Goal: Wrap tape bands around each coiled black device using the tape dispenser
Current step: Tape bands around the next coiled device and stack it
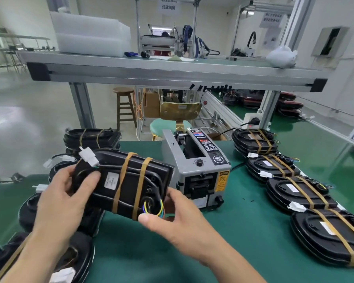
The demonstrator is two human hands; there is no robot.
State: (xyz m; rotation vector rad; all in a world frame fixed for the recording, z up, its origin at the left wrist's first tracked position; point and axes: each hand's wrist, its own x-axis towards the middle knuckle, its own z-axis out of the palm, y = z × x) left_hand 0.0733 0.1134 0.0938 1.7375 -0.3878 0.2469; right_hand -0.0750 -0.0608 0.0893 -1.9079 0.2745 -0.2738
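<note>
I hold a black device (129, 180) above the green mat, its cable coiled on top and two tan tape bands (140, 184) around its middle. A white connector (88, 156) sticks up from its left end. My left hand (63, 199) grips the left end, thumb on top. My right hand (172, 217) grips the right end near the coloured wires. The grey tape dispenser (194, 166) stands just behind the device, centre of the table.
A row of banded black devices (294, 188) lies along the right side of the green mat (172, 252). More black devices (55, 213) are piled at the left, one banded at the back left (92, 137). An aluminium shelf (172, 72) spans overhead.
</note>
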